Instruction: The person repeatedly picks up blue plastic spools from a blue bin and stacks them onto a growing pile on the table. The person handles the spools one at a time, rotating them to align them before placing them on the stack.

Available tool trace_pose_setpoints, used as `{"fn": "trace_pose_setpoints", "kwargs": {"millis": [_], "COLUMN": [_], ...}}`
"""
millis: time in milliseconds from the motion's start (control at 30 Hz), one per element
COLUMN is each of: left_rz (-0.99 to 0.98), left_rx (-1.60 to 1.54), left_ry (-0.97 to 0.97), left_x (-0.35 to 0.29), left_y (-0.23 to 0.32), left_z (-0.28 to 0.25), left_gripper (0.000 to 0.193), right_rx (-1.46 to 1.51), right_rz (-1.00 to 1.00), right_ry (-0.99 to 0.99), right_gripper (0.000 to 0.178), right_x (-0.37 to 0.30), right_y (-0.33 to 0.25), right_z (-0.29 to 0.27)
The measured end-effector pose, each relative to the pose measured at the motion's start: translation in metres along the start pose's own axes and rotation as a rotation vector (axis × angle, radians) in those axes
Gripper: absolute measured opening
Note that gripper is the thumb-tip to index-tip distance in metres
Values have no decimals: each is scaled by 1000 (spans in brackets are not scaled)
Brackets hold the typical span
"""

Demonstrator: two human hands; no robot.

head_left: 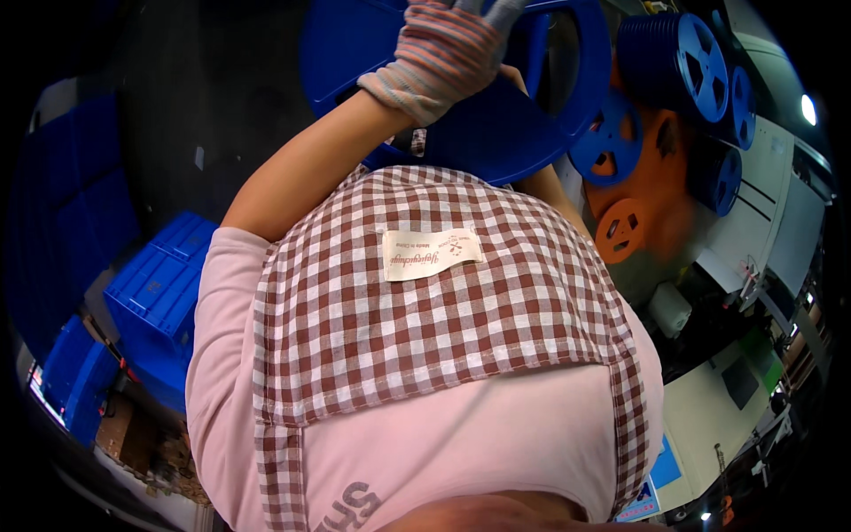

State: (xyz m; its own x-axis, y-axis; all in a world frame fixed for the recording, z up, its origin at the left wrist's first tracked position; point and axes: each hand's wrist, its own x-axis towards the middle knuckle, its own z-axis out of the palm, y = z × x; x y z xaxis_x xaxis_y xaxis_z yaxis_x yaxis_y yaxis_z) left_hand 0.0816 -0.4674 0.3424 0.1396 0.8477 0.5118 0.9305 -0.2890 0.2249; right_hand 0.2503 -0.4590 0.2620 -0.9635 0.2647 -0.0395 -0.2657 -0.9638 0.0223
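A large blue plastic reel (496,133) with cut-out openings is up against the front of my checked apron (443,310). My left hand (452,58), in a grey and orange striped knit glove, reaches over the face of the reel. Its fingers look stretched and apart, though the upper edge of the picture cuts off their tips. My right forearm (542,184) passes behind the reel's lower right rim. Bare skin shows again through an opening beside the left glove. The reel hides the fingers of my right hand.
Stacked blue reels (674,66) stand at the far right, with a single blue reel (607,137) and an orange reel (620,230) near an orange surface. Blue crates (164,275) are at my left. A pale tabletop (709,417) lies at the lower right.
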Motion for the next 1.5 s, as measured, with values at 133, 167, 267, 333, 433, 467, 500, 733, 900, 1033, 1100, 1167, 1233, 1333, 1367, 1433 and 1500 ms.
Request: {"fn": "trace_pose_setpoints", "kwargs": {"millis": [133, 167, 267, 333, 433, 467, 500, 733, 900, 1033, 1100, 1167, 1233, 1333, 1367, 1433, 1500], "left_rz": [65, 90, -37, -162, -261, -222, -183, -165, -391, -227, -410, -604, -474, 124, 390, 422, -26], "left_rx": [208, 256, 320, 274, 60, -30, -120, -146, -316, -583, -1043, -1510, -1403, -599, -265, -86, -401], "left_ry": [-58, -69, 114, 145, 257, 230, 204, -90, -528, -633, -740, -826, -863, -745, -672, -623, -677], "left_x": [-20, -24, -46, -53, -49, -44, -39, 11, 40, 35, 34, 34, 33, 42, 43, 44, 47], "left_y": [-20, -29, -69, -81, -82, -77, -69, -20, -33, -66, -90, -105, -104, -88, -88, -82, -68], "left_z": [3, 1, 2, -12, -25, -33, -39, -19, 1, 30, 38, 41, 39, 10, 11, 12, 11], "left_gripper": [50, 49, 49, 47, 44, 43, 43, 55, 42, 17, 15, 18, 20, 26, 26, 22, 17], "right_rx": [-203, -254, -180, 39, 67, 48, 30, -345, -568, -429, -353, -264, -161, -320, -312, -297, -317], "right_rz": [-82, -104, -76, -40, -87, -71, -54, -171, -303, -298, -229, -179, -153, -237, -218, -182, -209], "right_ry": [115, 145, 109, -6, 21, 18, 15, 240, 261, 395, 360, 295, 196, 357, 343, 318, 351], "right_gripper": [78, 78, 78, 79, 79, 80, 80, 69, 64, 63, 73, 80, 80, 68, 67, 67, 67], "right_x": [-6, -8, -11, -14, -21, -20, -20, -22, -32, -35, -38, -39, -38, -26, -25, -23, -25], "right_y": [2, 3, 2, 6, 6, 4, 3, 5, 9, 17, 9, 4, 2, 11, 9, 6, 8], "right_z": [-21, -28, -29, -14, -2, -6, -12, 5, -39, -14, -8, -10, -19, 18, 20, 20, 19]}}
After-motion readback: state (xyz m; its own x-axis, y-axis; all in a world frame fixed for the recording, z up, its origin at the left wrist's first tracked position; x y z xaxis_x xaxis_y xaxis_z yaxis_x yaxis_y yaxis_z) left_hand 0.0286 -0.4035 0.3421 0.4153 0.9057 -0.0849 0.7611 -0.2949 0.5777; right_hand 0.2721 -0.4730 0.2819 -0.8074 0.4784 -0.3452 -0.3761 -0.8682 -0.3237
